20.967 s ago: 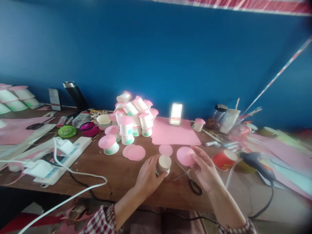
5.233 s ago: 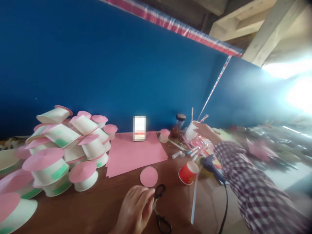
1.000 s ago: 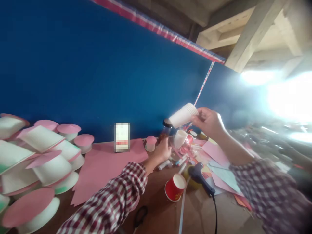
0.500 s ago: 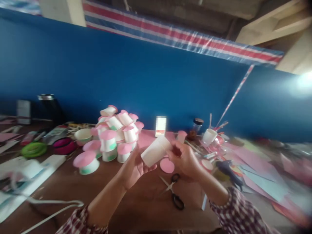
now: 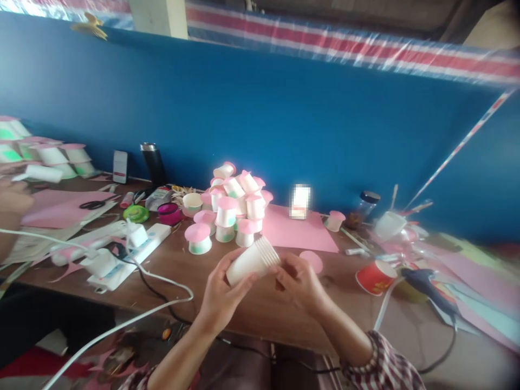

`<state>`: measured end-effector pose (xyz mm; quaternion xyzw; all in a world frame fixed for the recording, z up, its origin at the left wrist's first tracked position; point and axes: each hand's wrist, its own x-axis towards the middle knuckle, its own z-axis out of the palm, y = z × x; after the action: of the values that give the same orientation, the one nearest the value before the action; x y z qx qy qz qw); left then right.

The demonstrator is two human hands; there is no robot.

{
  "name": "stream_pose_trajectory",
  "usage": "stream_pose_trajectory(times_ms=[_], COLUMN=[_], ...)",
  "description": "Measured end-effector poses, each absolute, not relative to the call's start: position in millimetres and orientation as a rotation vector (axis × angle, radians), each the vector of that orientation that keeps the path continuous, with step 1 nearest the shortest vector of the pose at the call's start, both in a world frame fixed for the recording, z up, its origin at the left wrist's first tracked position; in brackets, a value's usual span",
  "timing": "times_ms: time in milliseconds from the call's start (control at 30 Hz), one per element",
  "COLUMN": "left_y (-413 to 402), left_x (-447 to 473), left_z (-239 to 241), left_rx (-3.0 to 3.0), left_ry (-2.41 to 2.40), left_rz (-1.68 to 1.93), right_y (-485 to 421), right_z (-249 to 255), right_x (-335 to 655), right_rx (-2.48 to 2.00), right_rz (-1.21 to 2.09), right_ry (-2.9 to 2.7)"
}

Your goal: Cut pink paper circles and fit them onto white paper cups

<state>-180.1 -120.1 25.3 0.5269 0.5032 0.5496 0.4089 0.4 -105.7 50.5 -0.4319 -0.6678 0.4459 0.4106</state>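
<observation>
Holding a stack of white paper cups (image 5: 248, 264) above the bench (image 5: 179, 271).
Left hand (image 5: 219, 295) fingers wrap the base end; right hand (image 5: 298, 281) fingers curl at the rim end, grip unclear.

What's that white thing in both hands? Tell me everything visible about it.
A stack of white paper cups, nested, with several rolled rims showing at its upper-right end. It lies tilted, base toward the lower left, above the wooden table. The left hand grips the base; the right hand touches the rims.
</observation>
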Motion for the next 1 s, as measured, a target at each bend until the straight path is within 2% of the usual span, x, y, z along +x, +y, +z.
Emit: stream_pose_trajectory(times_ms=[167, 467, 600, 833, 1000], left_y=[-127, -135, -124, -85, -61], left_x=[-180, -178, -194, -212, -188], left_z=[19, 12, 10, 24, 21], left_rx=[1.465, 1.745, 1.893, 2.149, 2.103], left_ry=[1.295, 1.362, 1.697, 2.212, 2.163], left_rz=[1.421, 1.42, 1.214, 0.605, 0.68], right_y=[-114, -122, -123, -129, -138], right_z=[46, 40, 28, 4, -5], right_x=[3, 12, 19, 31, 35], right_rx=[-1.025, -1.144, -1.256, -1.318, -1.257], right_rz=[1.208, 1.037, 0.899, 0.946, 0.999], right_ry=[-1.652, -1.664, -1.649, -1.642, -1.626])
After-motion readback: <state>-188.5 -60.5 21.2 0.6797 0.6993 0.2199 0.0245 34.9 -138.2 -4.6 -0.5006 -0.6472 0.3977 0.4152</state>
